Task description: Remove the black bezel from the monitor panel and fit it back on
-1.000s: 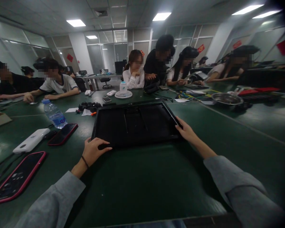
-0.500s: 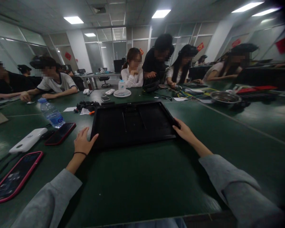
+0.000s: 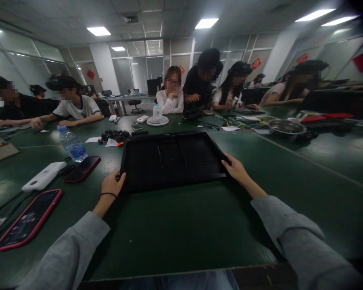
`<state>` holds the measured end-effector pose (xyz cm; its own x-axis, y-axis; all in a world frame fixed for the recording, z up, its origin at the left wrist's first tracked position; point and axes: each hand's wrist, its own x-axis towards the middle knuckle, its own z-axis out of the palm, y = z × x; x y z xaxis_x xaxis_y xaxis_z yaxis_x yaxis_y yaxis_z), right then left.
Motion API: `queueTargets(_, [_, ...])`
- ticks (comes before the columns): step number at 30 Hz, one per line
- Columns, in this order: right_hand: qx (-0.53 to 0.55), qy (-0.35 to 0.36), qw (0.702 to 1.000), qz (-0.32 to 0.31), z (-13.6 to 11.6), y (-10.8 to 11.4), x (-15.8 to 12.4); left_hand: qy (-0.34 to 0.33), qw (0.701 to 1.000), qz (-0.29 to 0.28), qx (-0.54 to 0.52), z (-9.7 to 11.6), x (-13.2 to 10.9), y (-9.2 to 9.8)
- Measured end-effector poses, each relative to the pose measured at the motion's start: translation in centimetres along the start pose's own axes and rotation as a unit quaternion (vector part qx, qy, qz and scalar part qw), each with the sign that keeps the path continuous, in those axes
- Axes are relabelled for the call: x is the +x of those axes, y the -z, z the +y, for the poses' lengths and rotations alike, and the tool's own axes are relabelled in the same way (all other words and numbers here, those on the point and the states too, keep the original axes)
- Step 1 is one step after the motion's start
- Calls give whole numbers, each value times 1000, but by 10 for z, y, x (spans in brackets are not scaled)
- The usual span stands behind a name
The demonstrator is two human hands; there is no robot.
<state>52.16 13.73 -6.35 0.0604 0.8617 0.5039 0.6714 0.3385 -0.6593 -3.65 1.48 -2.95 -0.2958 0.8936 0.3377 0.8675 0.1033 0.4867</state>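
A black, flat panel with a raised frame, which looks like a monitor (image 3: 172, 161), lies on the green table in front of me. A small pale mark sits at the middle of its far edge, and two thin light lines run across its dark face. My left hand (image 3: 112, 184) is closed around its left edge near the front corner, thumb on top and fingers mostly hidden behind the edge. At the right edge, my right hand (image 3: 234, 167) grips the frame, with the thumb over the top and the other fingers partly out of sight.
Left of the panel are a water bottle (image 3: 72, 144), two red-cased phones (image 3: 28, 219) and a white power bank (image 3: 44, 176). Beyond it stand a small white fan (image 3: 157, 117) and dark cables (image 3: 113, 135). A metal bowl (image 3: 286, 127) lies far right. Several people sit around the table.
My left hand has moved right and closed from spread fingers onto the panel's left edge. My right hand stays on the right edge. The view has shifted slightly.
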Motion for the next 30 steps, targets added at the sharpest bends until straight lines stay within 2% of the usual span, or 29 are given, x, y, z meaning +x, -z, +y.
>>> queueTargets(3, [26, -24, 999, -5, 5, -2, 2, 10, 999, -20, 24, 1, 2, -2])
queueTargets(6, [31, -42, 999, -3, 7, -3, 5, 7, 1000, -10, 16, 3, 7, -3])
queueTargets(11, [34, -39, 999, 0, 6, -4, 9, 30, 999, 1, 17, 8, 15, -6])
queueTargets(16, [44, -40, 998, 14, 9, -9, 12, 66, 998, -21, 14, 9, 24, -11])
queueTargets(26, [69, -86, 994, 26, 12, -15, 15, 117, 991, -67, -21, 1, 49, -17])
queueTargets(30, [77, -84, 993, 30, 10, -16, 16, 120, 989, -74, -49, -5, 54, -20])
